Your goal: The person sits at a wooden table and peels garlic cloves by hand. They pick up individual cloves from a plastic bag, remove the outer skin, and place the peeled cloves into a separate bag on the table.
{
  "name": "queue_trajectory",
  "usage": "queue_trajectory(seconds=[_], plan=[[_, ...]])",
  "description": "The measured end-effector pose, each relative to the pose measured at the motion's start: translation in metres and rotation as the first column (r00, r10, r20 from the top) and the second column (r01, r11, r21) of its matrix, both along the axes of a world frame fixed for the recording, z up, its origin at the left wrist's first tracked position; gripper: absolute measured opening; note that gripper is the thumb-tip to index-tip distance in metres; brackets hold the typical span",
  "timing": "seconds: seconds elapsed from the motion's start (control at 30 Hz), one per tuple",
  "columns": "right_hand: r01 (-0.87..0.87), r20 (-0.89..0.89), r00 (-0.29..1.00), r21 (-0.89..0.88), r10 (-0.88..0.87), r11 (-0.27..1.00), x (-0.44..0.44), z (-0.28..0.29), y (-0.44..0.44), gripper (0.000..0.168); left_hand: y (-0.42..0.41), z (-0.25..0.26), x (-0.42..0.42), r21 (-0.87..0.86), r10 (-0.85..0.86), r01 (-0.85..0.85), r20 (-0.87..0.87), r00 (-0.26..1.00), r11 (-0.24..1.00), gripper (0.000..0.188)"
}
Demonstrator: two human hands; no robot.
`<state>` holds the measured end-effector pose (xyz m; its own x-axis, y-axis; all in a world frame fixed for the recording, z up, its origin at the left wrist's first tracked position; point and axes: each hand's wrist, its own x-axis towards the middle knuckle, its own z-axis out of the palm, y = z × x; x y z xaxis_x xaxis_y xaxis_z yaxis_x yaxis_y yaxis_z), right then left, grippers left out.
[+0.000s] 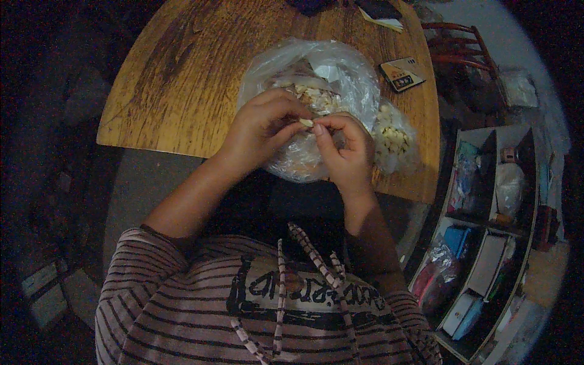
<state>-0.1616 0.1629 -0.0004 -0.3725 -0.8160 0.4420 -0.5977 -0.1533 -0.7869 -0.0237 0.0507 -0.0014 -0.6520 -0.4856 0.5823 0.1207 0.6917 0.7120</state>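
Note:
A small pale-yellow piece [306, 122], probably a garlic clove, is pinched between the fingertips of my left hand [269, 123]. My right hand [345, 137] meets it from the other side, thumb and forefinger touching its end. Both hands hang over a spread clear plastic bag [351, 68] on the wooden table [182, 82]. Inside that bag lies a heap of pale pieces and thin skins [319, 98], partly hidden by my hands. Just right of my right hand sits a smaller clear bag [394, 141] of similar yellowish pieces.
A dark and gold card-like item [401, 74] bearing writing lies on the table's right side. Farther back is a dark notebook [381, 13]. A compartmented shelf [486, 223] full of boxes and bags stands at the right, near a red-brown wooden chair [461, 45].

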Motion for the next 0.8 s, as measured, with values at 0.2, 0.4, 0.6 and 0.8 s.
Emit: queue_trajectory(seconds=[0.2,0.4,0.6,0.8], plan=[[-0.009,-0.097,0.995,-0.015,0.008,1.0,-0.0002,-0.0023,-0.0007,0.009,-0.0022,-0.0081,-0.0031,-0.06,-0.03,0.031,0.008,1.0,0.998,0.02],[-0.004,-0.081,0.997,-0.044,0.001,0.999,0.0013,-0.0029,-0.0029,0.01,0.0018,-0.0063,-0.0029,0.075,-0.063,0.066,-0.043,0.997,0.995,0.02],[-0.029,-0.012,1.0,-0.011,0.029,1.0,-0.0013,-0.0045,-0.0017,0.008,0.0,-0.0079,-0.0016,0.036,-0.048,0.048,-0.016,0.999,0.998,0.023],[-0.033,0.05,0.998,0.087,0.028,0.996,-0.0056,-0.0016,0.0021,0.013,0.0006,-0.0058,-0.0032,-0.072,-0.002,0.004,0.023,1.0,0.997,0.026]])
